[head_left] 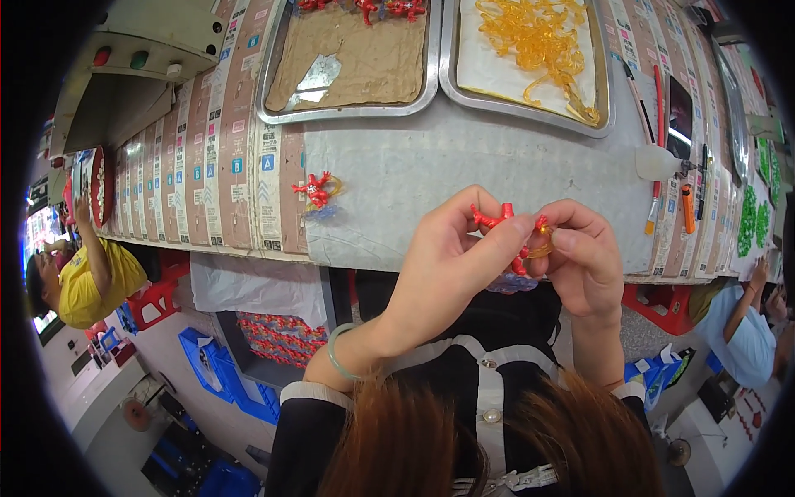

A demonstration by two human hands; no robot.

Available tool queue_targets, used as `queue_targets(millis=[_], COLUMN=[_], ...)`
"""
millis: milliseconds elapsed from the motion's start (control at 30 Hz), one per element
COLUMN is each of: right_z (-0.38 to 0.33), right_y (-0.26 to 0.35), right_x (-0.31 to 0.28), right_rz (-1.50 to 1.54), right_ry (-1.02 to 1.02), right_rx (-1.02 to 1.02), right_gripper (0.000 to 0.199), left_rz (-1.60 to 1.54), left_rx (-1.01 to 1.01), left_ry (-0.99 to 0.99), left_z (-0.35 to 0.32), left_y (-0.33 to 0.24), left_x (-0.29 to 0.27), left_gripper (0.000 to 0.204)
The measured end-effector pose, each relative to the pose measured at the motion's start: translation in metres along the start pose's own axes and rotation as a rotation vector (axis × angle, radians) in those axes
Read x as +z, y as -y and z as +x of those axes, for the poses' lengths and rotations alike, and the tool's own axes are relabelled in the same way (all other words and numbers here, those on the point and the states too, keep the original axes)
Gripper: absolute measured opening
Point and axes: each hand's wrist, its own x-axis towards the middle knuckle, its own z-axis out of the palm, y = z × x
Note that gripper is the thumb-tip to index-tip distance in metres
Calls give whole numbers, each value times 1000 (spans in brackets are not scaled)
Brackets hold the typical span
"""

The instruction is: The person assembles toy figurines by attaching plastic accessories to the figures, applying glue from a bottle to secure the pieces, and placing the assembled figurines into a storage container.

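Observation:
In front of my chest, both hands are closed around a small red plastic figure (508,210). My left hand (451,257) grips its body between thumb and fingers. With thumb and forefinger, my right hand (590,261) pinches the yellow translucent piece (540,243) at the figure's side. A bluish-purple clear base (513,283) shows below the hands; fingers cover much of the figure. To the left on the grey mat (397,190) lies another red figure (315,191) with a yellow loop and a bluish clear part.
A metal tray (267,95) at the back holds red figures on brown paper; the tray beside it (448,70) holds yellow translucent pieces (534,37). A white bottle (657,163), brushes and an orange tool (688,209) lie right. A box of red figures (281,338) stands below the table's edge.

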Motion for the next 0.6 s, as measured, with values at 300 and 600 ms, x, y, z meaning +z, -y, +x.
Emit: queue_targets(millis=[300, 600], right_z=[-4, -1], right_y=[-12, -30], right_x=[8, -9], right_rz=[-763, -1278], right_ry=[-166, -63], right_rx=[-620, -1015], right_gripper=[24, 24], left_rz=[241, -132], left_rx=[275, 89], left_ry=[4, 114], left_z=[8, 20], left_y=[11, 23], left_x=[-12, -28], left_gripper=[38, 39])
